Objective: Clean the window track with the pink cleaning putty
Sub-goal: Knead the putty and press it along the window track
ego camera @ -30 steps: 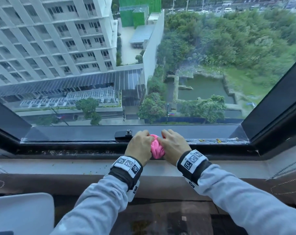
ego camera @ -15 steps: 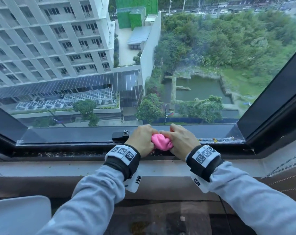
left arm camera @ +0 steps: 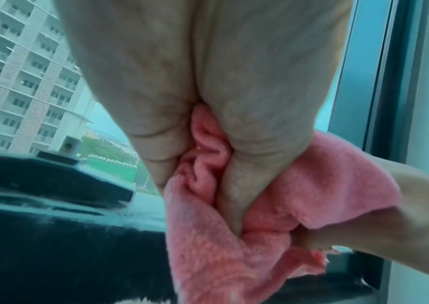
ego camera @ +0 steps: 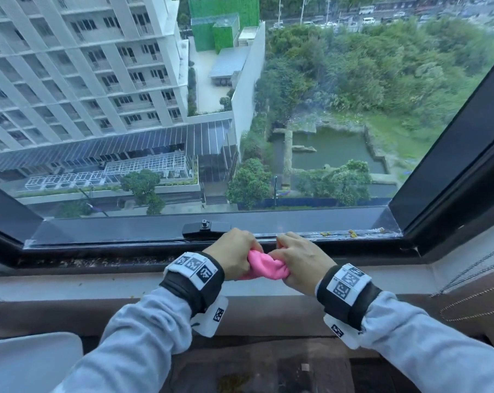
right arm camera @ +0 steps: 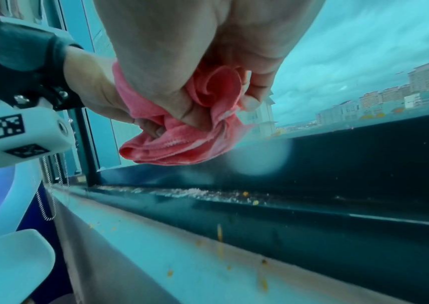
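1. Left hand [ego camera: 234,256]: positioned over the window track [ego camera: 98,260], at mid-width of the window. The fingers [left arm camera: 161,148] are curled tightly around one end of the pink cleaning material [ego camera: 264,268].
2. Right hand [ego camera: 302,260]: positioned just beside the left hand. Its fingers [right arm camera: 253,96] are curled around the other end of the same pink material.
3. Pink cleaning material: held bunched between both hands, above the track and the pale sill [ego camera: 70,285]. In the wrist views it shows a folded, fuzzy, cloth-like surface with a stitched edge. Whether its lowest fold touches the frame cannot be told.
4. Window track: a dark channel along the bottom of the window frame. Pale grit lines the channel left of the hands.
5. Yellow debris [ego camera: 352,233]: lies on the frame ledge to the right of the hands. Small yellow specks [right arm camera: 220,236] also lie on the sill.
6. Window latch [ego camera: 206,226]: black, mounted on the lower frame just behind the left hand.
7. Wrist bands [ego camera: 194,269]: black straps with printed markers on both wrists, over grey sleeves.
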